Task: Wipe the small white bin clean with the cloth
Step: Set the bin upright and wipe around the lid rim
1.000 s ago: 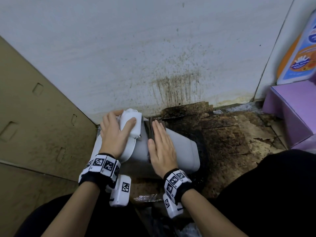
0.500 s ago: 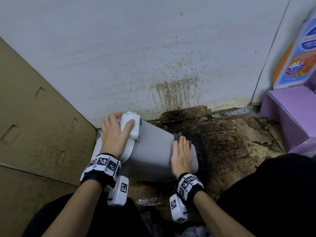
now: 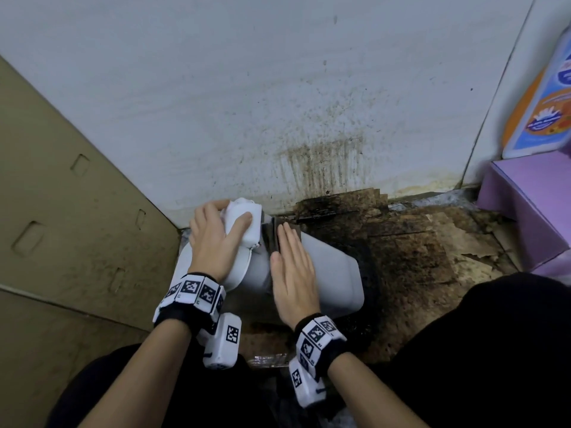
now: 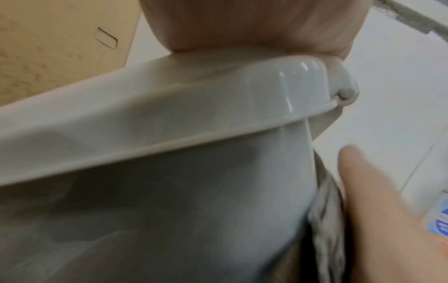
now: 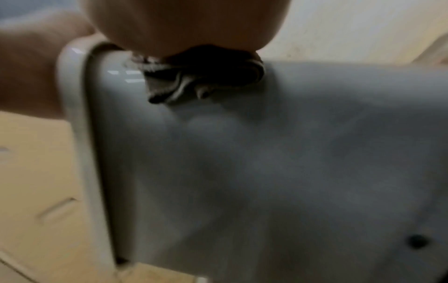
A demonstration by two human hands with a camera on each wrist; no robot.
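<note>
Two hands, one bin, one cloth: right hand [image 3: 293, 279] flat, fingers straight and together, pressing the dark cloth [image 3: 275, 234] under its fingertips onto the white bin [image 3: 327, 279] lying sideways; left hand [image 3: 216, 239] curled round the lid end; stained wall [image 3: 318, 168] beyond

The head camera looks down from above at both hands and the small white plastic bin [image 3: 327, 279] lying by the wall. Each wrist camera sits very close under its palm, facing along the bin. All three views share the bin and the dark folded cloth [image 5: 203, 76].
</note>
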